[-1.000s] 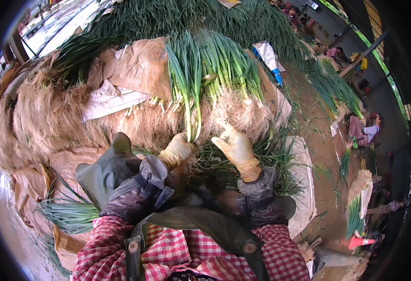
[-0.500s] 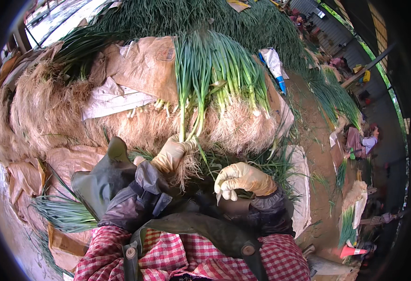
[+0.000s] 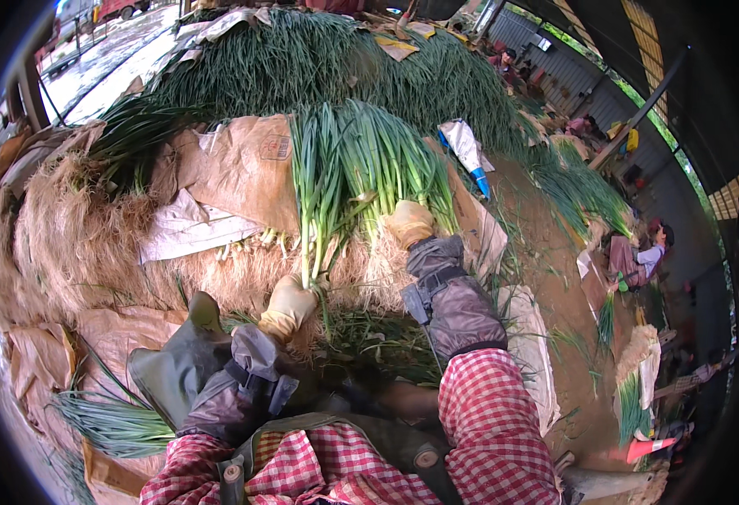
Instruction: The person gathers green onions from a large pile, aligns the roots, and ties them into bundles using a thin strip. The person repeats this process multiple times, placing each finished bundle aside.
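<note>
My left hand (image 3: 288,308), in a pale yellow glove, is closed round the lower ends of a few spring onions (image 3: 309,223). Their green leaves stretch away from me over the brown sheet, and roots hang below the fist. Farther off to the right, my right hand (image 3: 409,224), gloved the same way, lies curled on the white stems of a loose heap of spring onions (image 3: 394,164). Its fingertips are partly hidden among the stalks. Under both hands spreads a thick mass of pale roots (image 3: 243,282).
A large heap of green onions (image 3: 302,63) rises at the back. A blue-and-white tapered packet (image 3: 468,156) lies right of the stalks. By my left knee is a bundle of green leaves (image 3: 121,425). At the far right are a seated person (image 3: 630,257) and an orange cone (image 3: 645,449).
My right hand has moved from near my lap, forward onto the heap of spring onions. My left hand keeps its hold and sits slightly to the left. The view has tilted up.
</note>
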{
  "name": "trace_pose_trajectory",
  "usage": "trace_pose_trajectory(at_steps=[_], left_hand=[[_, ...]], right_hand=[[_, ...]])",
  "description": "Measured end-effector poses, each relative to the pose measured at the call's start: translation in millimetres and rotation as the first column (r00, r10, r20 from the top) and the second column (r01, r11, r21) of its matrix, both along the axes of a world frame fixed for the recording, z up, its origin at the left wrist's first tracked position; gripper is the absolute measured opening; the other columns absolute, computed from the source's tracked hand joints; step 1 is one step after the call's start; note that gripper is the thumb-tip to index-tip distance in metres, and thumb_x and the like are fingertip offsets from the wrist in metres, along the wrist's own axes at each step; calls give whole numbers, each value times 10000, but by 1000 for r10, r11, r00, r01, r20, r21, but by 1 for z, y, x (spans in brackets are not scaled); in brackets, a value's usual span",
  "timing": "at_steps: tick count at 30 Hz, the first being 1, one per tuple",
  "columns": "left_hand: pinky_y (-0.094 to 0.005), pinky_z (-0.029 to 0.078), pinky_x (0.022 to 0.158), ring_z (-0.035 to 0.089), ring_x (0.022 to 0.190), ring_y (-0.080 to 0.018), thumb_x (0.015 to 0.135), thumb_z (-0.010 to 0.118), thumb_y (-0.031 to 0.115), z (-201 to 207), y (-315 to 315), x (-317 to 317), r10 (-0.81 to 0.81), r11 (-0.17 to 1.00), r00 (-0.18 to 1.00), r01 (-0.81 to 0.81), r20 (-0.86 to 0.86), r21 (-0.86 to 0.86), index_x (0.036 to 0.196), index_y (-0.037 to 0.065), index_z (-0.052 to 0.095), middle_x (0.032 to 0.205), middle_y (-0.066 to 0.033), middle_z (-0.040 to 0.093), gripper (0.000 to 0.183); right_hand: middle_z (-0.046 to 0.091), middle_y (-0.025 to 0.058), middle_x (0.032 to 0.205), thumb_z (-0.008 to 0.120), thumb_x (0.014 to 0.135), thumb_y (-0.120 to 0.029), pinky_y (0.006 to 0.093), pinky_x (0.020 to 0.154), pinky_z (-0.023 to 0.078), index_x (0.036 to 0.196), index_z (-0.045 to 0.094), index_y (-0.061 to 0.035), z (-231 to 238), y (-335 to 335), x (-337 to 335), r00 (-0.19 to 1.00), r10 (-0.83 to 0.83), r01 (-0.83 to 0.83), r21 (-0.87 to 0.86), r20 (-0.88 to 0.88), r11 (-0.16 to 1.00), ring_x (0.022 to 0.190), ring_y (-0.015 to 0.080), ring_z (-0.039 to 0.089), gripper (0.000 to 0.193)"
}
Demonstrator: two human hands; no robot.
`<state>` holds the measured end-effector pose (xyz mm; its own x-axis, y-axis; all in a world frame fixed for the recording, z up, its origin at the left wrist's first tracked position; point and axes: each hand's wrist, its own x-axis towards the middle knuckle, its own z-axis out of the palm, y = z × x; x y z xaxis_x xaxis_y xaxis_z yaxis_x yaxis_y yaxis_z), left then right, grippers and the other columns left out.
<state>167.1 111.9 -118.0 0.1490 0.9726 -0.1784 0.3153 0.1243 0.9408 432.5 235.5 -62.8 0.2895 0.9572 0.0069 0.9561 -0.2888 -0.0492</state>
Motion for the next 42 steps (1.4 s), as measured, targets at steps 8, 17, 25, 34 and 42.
trace_pose_trajectory(at_steps=[8, 17, 25, 34, 42], left_hand=[[-249, 509, 717, 614, 817, -155, 858, 600, 38, -14, -8, 15, 213, 943, 553, 99, 806, -317, 1039, -48, 594, 923, -89, 647, 201], [-249, 458, 555, 539, 628, -107, 776, 710, 52, -15, -24, 28, 109, 981, 837, -5, 535, -192, 922, -12, 595, 735, -24, 613, 196], [-235, 484, 641, 558, 715, -125, 824, 628, -18, -33, -9, 21, 229, 968, 757, -241, 612, -64, 1055, -36, 543, 862, -49, 614, 247], [-274, 478, 483, 559, 571, -155, 912, 521, 159, 7, -19, 1, 169, 861, 250, 433, 953, -266, 1050, 15, 561, 812, -82, 624, 203], [-244, 492, 628, 599, 732, -117, 856, 630, 109, -22, -22, 14, 103, 960, 607, 145, 788, -238, 1016, -4, 614, 839, -38, 647, 197]], right_hand=[[637, 49, 744, 702, 779, -152, 233, 527, 449, 859, 649, 54, -22, -82, -39, 184, 97, -79, 84, -978, 993, 603, 97, 563, 227], [637, 34, 727, 679, 822, -245, 213, 499, 422, 922, 642, 16, -43, -90, -72, 449, 138, 12, 161, -883, 987, 566, 99, 563, 281], [530, -30, 655, 587, 899, -167, 180, 458, 331, 896, 592, -47, 33, -139, -91, -97, 503, 272, 464, -859, 843, 539, 47, 466, 120], [597, 1, 775, 588, 897, -177, 176, 437, 351, 1127, 567, -35, -13, -126, -75, -207, 51, -273, 108, -977, 956, 551, 46, 478, 271], [672, 51, 807, 658, 836, -128, 225, 514, 447, 965, 637, 30, -34, -130, -111, 329, 250, -179, 200, -911, 963, 622, 117, 598, 205]])
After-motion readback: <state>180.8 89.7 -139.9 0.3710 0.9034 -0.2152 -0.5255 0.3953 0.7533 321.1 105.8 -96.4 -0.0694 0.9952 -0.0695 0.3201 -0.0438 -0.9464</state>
